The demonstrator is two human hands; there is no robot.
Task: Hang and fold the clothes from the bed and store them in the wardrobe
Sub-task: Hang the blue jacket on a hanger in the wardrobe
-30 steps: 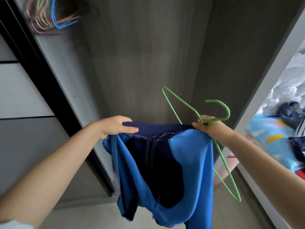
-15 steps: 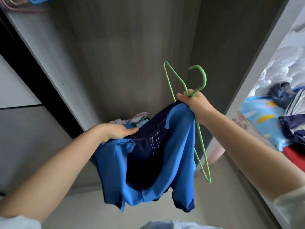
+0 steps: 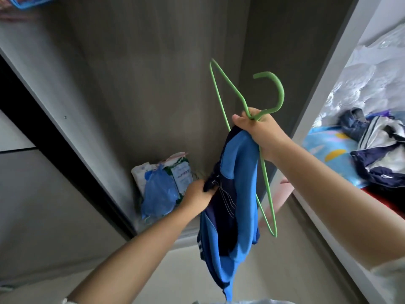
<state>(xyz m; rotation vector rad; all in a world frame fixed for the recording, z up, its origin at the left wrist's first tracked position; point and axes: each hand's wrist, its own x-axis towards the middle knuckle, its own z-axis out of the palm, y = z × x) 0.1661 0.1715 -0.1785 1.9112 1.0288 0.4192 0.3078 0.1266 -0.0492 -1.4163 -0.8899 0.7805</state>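
A blue and navy garment hangs in front of the open wardrobe. My right hand grips its upper edge together with the neck of a green wire hanger, whose hook points up. Lower down, my left hand pinches the garment's navy part at its left side. The hanger's frame hangs outside the cloth, to its right.
Plastic bags, one blue and one white, lie on the wardrobe floor at the back. Coloured hangers show at the top left. To the right, the bed holds several more clothes. A dark sliding door frame runs along the left.
My right hand has lifted the hanger and the garment's edge higher. My left hand has dropped lower, so the garment now hangs narrow and vertical. The bags on the wardrobe floor have come into view.
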